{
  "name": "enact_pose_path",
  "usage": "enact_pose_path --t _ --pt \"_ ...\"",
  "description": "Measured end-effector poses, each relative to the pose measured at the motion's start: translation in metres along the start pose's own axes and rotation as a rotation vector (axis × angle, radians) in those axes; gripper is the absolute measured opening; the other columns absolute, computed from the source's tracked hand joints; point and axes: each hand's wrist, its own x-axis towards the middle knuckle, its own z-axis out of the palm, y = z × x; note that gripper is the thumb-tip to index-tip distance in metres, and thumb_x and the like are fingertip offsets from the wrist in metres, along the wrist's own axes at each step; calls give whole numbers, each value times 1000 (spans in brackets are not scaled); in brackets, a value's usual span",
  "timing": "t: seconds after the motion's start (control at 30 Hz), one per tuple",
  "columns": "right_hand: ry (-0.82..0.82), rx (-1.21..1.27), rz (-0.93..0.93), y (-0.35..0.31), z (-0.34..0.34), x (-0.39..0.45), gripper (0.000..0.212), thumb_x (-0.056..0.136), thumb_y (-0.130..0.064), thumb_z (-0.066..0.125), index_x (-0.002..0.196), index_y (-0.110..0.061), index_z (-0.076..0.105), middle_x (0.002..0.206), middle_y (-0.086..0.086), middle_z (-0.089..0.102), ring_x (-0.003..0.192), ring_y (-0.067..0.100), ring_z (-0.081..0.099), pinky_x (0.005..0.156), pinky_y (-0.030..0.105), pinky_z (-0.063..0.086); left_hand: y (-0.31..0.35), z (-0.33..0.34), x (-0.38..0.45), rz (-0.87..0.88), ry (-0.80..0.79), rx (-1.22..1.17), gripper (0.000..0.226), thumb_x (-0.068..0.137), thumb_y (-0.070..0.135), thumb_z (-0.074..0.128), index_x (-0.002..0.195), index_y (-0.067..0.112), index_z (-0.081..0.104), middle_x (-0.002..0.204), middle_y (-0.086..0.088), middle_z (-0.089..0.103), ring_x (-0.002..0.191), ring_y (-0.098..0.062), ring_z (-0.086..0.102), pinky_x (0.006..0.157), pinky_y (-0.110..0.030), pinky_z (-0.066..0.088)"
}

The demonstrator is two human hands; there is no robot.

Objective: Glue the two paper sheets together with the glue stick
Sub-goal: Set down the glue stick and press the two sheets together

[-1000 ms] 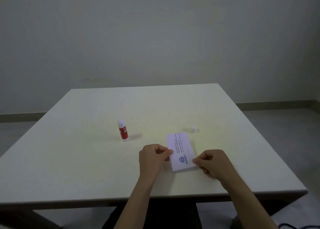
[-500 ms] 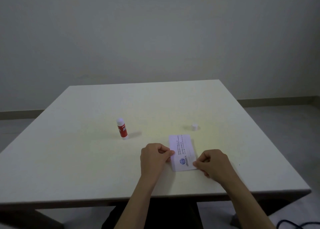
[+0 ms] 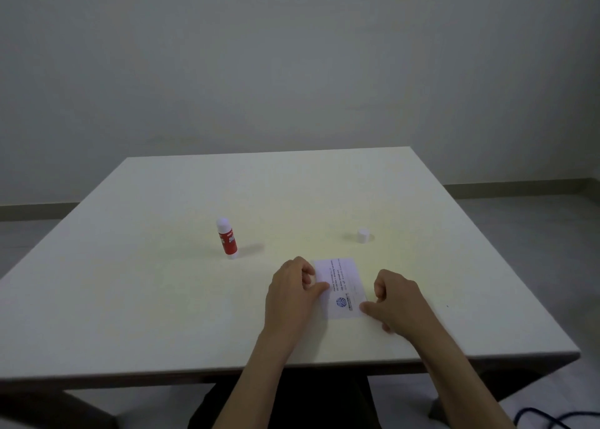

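The paper sheets (image 3: 341, 287) lie flat on the table (image 3: 162, 298), near the front edge, right in front of the person. I see only 1 white sheet w/ small print and a blue round logo; the 2nd sheet is prob. under it, but I can't tell for sure. The left hand (image 3: 292, 293) is curled, w/ its thumb pressing on the left edge of the paper. The right hand (image 3: 394, 298) is curled too, w/ a fingertip down on the paper's near right corner. So both hands are pressing it flat, not lifting it. Paper is light, thin and bendy. It slides easy on a smooth top and can crease or tear if you pull hard. Best to hold it by the edges or corners, and rub from the middle out so it sticks w/o bumps. Wet glue could let the 2 sheets slip, so go slow. The glue stick (image 3: 227, 238) stands up, well off to the left, w/ a red label and its white tip showing. Its little white cap (image 3: 363, 235) sits alone, just past the paper. Nothing is in the way of the hands. A dark cable (image 3: 552, 419) lies on the floor at the right.
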Motion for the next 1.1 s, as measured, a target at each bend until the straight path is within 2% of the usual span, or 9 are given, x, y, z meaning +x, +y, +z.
enact_pose_path --t 0.1,0.2,0.33,0.57,0.63,0.7,0.8,0.9,1.1 --pt "-1 -9 -2 1 1 2 40 72 -4 70 62 -16 32 65 7 45 46 23 41 31 16 30 -8 -7 0 256 -263 230 52 91 44 47 139 26 37 150 8 31 140 -13 27 112 -29 26" --pt "2 -21 -3 0 2 1 39 72 -5 69 62 -17 33 61 3 44 44 21 42 33 17 32 -15 -4 -4 400 -483 610 60 98 46 20 151 24 1 160 9 -9 147 -16 -15 118 -44 -8" --pt "-1 -91 -21 -6 4 1 36 71 -9 69 61 -19 37 62 -3 45 56 19 42 53 26 38 -17 -5 -3 371 -544 684 62 98 46 19 151 21 -4 161 7 -10 147 -19 -15 118 -49 -10" --pt "-72 -237 -117 -32 34 -1 30 73 -21 66 62 -24 39 66 -9 47 67 16 46 53 25 33 -44 -44 -3 331 -563 694 64 97 47 22 150 24 -5 160 11 -11 147 -16 -14 118 -49 -9" --pt "-53 -330 -167 -40 40 -6 20 77 -27 64 72 -25 45 73 -8 51 72 16 49 52 23 32 -51 -51 -6 322 -547 671 66 96 51 23 150 25 -4 160 12 -10 147 -15 -14 118 -49 -10" --pt "14 -450 -320 -44 43 -10 14 84 -35 58 95 -28 54 96 -7 58 92 16 55 67 23 37 -55 -54 -6 313 -542 643 70 94 56 26 150 27 -3 159 14 -9 147 -15 -15 117 -49 -10" --pt "-34 -595 -625 -38 51 -17 45 95 -45 30 138 -32 39 147 -14 41 144 15 21 112 37 14 -58 -55 1 292 -545 603 81 87 67 30 150 29 -4 160 14 -8 146 -16 -17 118 -51 -11" --pt "-206 -710 -733 -24 55 -15 60 91 -50 1 145 -35 21 154 -23 15 144 17 -19 111 46 -20 -60 -55 8 272 -564 583 94 78 75 37 150 30 -4 159 16 -8 146 -15 -20 118 -50 -12" --pt "-192 -774 -631 -24 41 36 49 99 -40 12 146 -39 1 156 -24 3 144 15 -21 116 50 -9 -61 -57 14 292 -569 617 98 75 75 41 148 33 -8 158 19 -9 144 -15 -23 115 -48 -17"
